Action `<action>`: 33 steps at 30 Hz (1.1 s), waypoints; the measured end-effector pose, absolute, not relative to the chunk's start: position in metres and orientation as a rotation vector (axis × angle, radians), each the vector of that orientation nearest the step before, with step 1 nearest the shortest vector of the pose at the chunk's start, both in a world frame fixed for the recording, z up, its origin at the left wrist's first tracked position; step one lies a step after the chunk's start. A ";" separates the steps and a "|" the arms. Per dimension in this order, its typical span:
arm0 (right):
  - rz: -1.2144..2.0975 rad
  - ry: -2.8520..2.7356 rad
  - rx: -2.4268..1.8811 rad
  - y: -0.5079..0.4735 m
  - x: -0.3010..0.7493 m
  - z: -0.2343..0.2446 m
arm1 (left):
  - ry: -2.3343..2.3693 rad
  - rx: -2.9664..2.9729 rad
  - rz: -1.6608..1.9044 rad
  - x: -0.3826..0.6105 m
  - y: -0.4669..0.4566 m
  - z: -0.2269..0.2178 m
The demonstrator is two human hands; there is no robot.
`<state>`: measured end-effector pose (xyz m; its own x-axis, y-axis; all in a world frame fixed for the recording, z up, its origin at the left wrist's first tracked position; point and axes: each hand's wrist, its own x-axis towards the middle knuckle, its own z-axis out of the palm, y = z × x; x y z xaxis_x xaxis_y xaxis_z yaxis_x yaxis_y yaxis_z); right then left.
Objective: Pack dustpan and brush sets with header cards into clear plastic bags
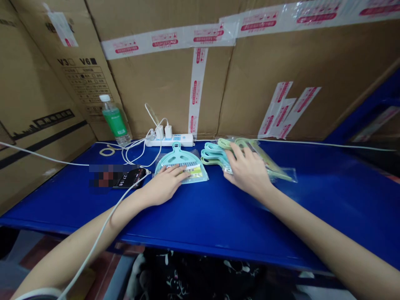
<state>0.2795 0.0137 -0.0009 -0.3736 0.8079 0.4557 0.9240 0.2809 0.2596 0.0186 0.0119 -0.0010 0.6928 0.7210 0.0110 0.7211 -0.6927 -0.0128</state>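
A small teal dustpan in a clear bag with a yellow-green label lies on the blue table. My left hand rests flat on its near edge, fingers stretched over the label. To the right lies a pile of bagged teal and green dustpans. My right hand lies on top of that pile, fingers spread over the bags.
A white power strip with chargers and looping white cables sits at the back. A green-labelled water bottle stands at the back left. A phone lies left of my left hand. Taped cardboard boxes wall the back and left.
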 end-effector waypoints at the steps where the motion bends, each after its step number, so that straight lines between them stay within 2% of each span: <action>1: -0.703 -2.311 -1.595 0.015 0.278 -0.002 | -1.227 -2.863 -0.008 0.020 0.011 -0.001; 8: -0.808 -2.254 -1.586 0.024 0.286 -0.009 | -1.161 -2.817 -0.048 0.019 0.012 0.001; 12: -0.777 -2.279 -1.534 0.022 0.293 -0.010 | -1.306 -2.641 -0.159 0.015 0.019 0.000; 23: -0.712 -2.205 -1.582 0.050 0.311 -0.020 | -1.326 -2.610 -0.079 0.012 0.021 0.002; 33: -0.632 -2.288 -1.274 0.029 0.303 0.000 | -1.326 -2.831 -0.264 0.020 -0.003 0.005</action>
